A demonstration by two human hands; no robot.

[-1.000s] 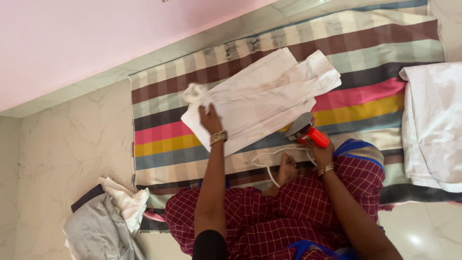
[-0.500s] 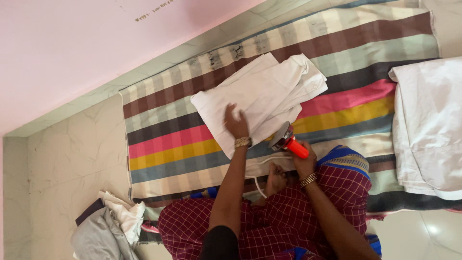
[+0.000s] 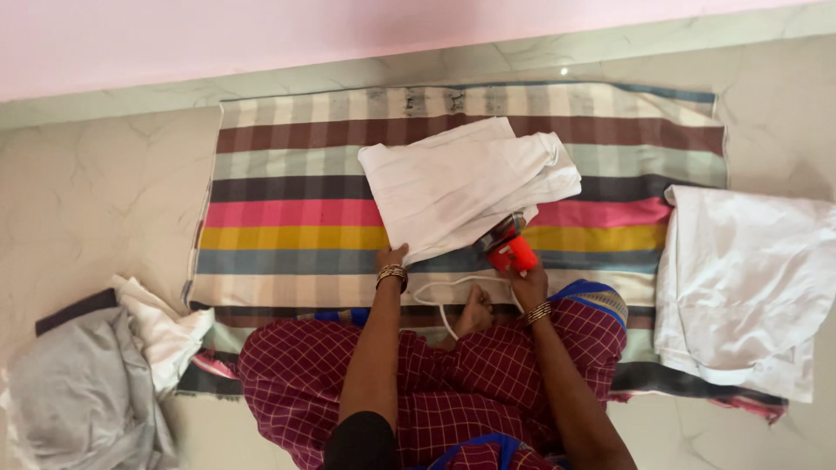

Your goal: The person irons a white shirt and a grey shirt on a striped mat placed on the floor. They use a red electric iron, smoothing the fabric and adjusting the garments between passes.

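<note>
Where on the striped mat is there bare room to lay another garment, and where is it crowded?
The striped mat is bare left of the folded white garment, out to its left edge. A narrower strip lies between that garment and the white pile. It is crowded near the left hand, right hand, iron and cord.

Bare striped mat (image 3: 287,200) lft of folded white cloth (image 3: 453,187); white pile (image 3: 749,278) blocking rt.
</note>
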